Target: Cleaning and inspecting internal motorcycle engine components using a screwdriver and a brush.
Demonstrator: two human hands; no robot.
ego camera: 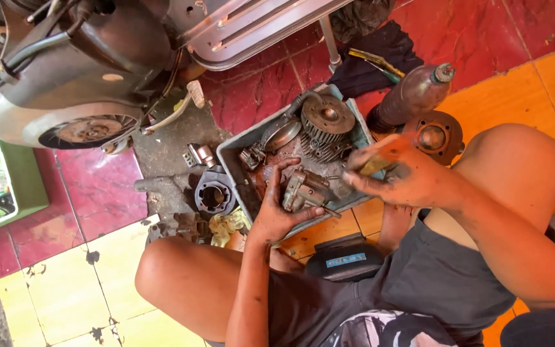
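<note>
My left hand (277,205) grips a greasy metal carburettor-like part (306,190) over a grey-blue tray (232,154) of dirty liquid. My right hand (396,177) is closed around a small yellowish brush (374,166), its tip close to the part's right side; the hand is blurred. In the tray lie a finned cylinder (322,144), a round toothed disc (327,115) and a few smaller metal pieces (252,157). Both hands are smeared with oil.
A scooter body with its wheel (88,132) fills the upper left. A round engine casing (213,196) lies left of the tray, a rusty muffler (412,96) and a flanged ring (433,136) to its right. Dark rags (380,54) lie behind. My bare knees flank the tray.
</note>
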